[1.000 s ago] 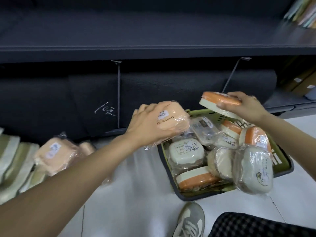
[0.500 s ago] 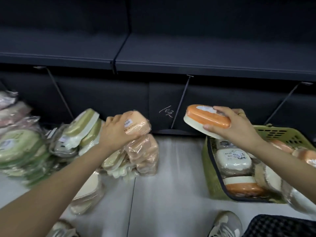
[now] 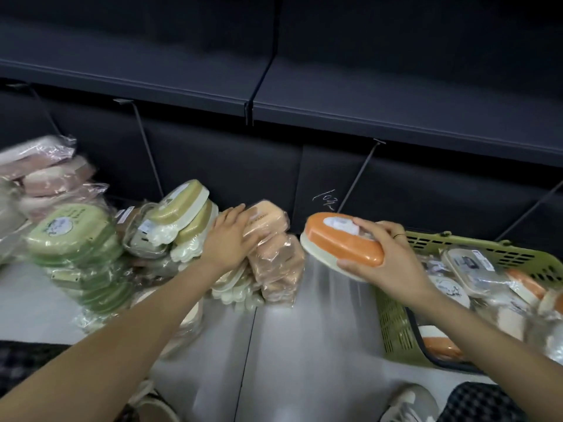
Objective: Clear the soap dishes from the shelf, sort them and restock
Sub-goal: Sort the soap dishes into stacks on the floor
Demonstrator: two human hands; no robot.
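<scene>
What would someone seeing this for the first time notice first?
Probably the bright orange soap dish, gripped in the right hand at centre, just left of the green basket of wrapped dishes. Next, the left hand resting on a peach wrapped soap dish atop a peach stack, with green soap dishes piled on the floor at far left.

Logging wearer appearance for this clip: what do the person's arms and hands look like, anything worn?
Both forearms are bare to the frame edge, with no sleeves, gloves or watch in view. The right hand wears a thin dark ring on one finger. The left hand shows no ring or other jewellery from this angle.
</scene>
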